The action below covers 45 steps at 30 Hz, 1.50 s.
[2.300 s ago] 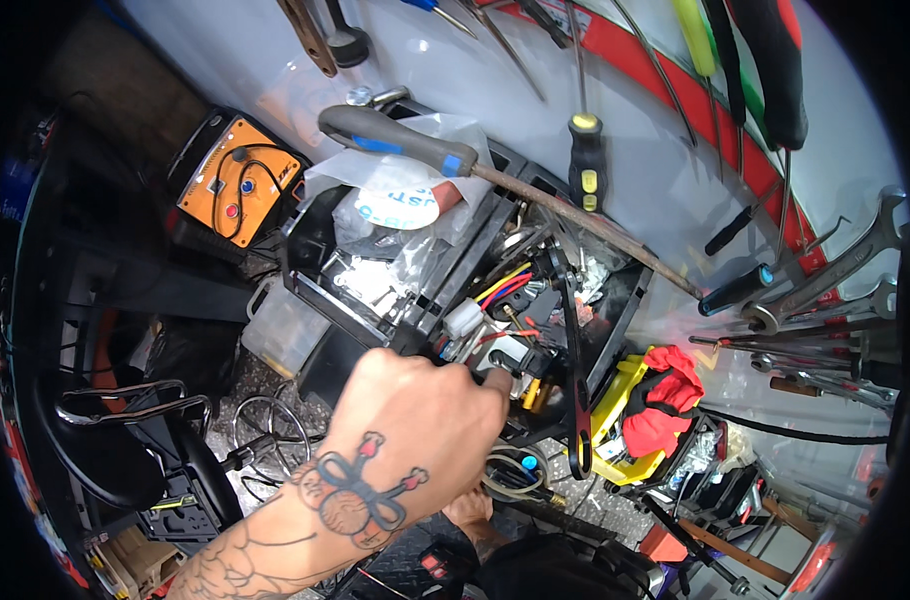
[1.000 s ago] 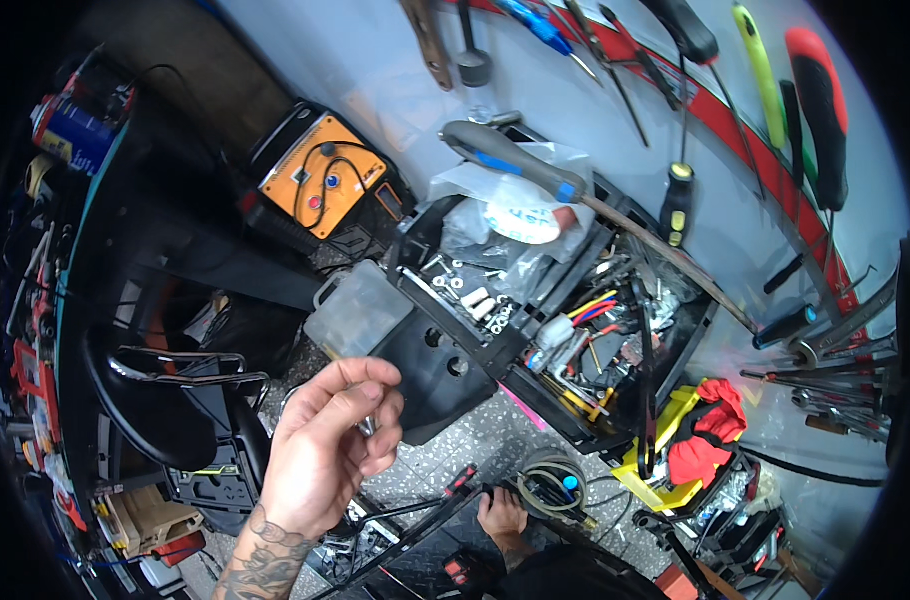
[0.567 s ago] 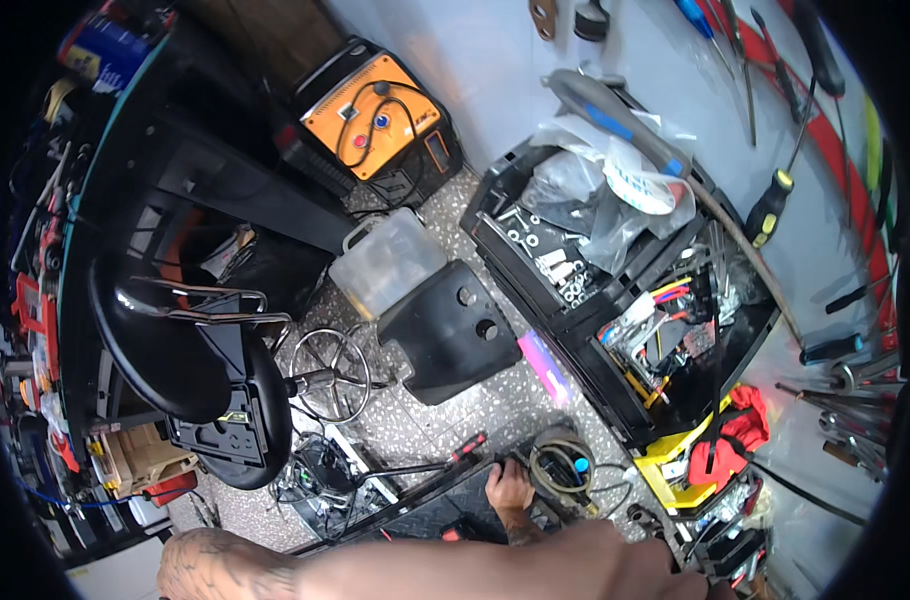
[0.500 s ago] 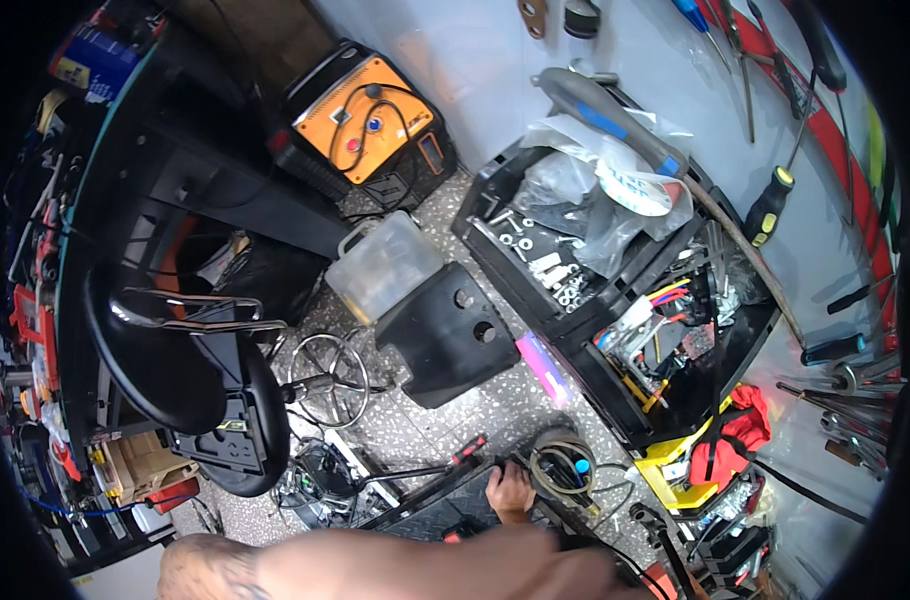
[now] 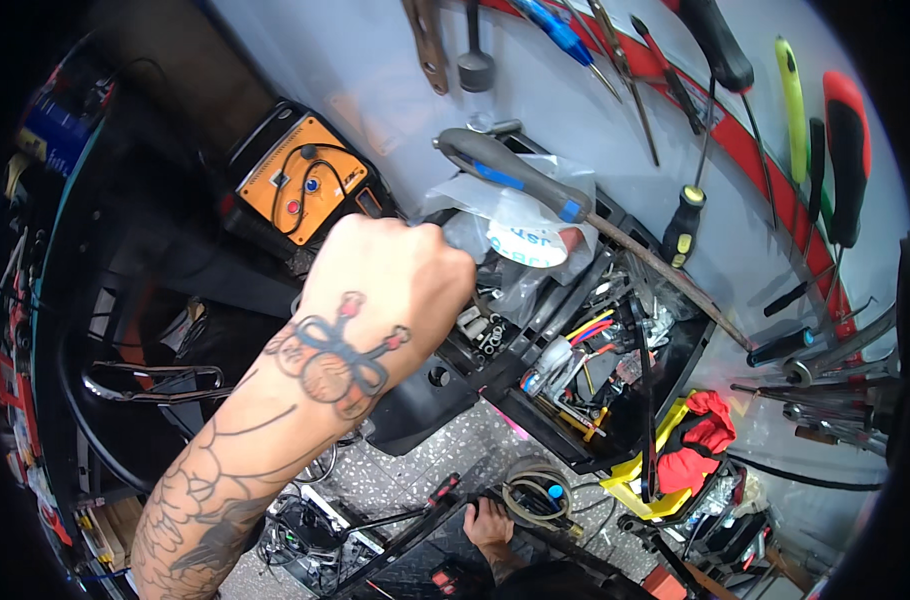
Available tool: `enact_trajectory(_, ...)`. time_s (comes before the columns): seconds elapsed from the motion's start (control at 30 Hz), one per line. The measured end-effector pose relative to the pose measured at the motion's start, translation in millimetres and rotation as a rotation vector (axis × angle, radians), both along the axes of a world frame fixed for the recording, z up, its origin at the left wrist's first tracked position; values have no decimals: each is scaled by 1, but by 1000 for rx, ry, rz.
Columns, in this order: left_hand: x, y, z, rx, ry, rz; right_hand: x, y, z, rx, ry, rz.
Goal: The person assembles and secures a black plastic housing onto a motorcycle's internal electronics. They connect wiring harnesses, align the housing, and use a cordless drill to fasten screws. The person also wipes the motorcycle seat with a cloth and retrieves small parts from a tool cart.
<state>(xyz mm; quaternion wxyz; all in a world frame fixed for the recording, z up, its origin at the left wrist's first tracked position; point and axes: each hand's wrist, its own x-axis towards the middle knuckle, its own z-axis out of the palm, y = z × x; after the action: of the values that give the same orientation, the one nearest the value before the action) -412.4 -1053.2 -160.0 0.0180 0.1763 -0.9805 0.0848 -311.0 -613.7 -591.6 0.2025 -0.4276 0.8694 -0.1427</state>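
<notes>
My left hand (image 5: 400,280) is raised in mid-view, a closed fist with its back showing and the tattooed forearm coming from the lower left. Its curled fingers are turned away, so what they hold, if anything, is hidden. Behind it lie a black parts box (image 5: 690,345) with nuts, bolts and clear bags, and a black plastic cover (image 5: 415,430). My right hand (image 5: 488,525) is low in the view, its fingers laid over the edge of a dark textured panel (image 5: 395,560). Right beside it is a coiled hose (image 5: 520,495).
An orange machine (image 5: 305,185) stands at the back left. Screwdrivers hang from a red rack (image 5: 755,180) on the right wall. A long tool with a grey-blue handle (image 5: 520,172) slants across the parts box. A yellow bin (image 5: 625,490) holds red cloth (image 5: 695,455).
My left arm has risen from the lower edge, and its fist is now in mid-view. The view has shifted toward the right wall. My right hand stays on the dark panel's edge.
</notes>
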Motion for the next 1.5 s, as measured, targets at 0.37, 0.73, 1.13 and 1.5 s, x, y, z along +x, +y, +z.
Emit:
enact_trajectory(0.37, -19, -42, -9, -158, -214, -538, 1, 2, -5, 15, -54, -32)
enact_trajectory(0.73, -12, -45, -6, -87, -146, -561, -1, 1, 0, -62, 5, -7)
enact_trajectory(1.13, 160, 84, 38, 1645, 1111, 586, 3, 2, -3, 76, -86, -47)
enact_trajectory(1.5, 404, 353, 36, 1493, 2122, 915, -6, 12, -35, -15, 305, 132)
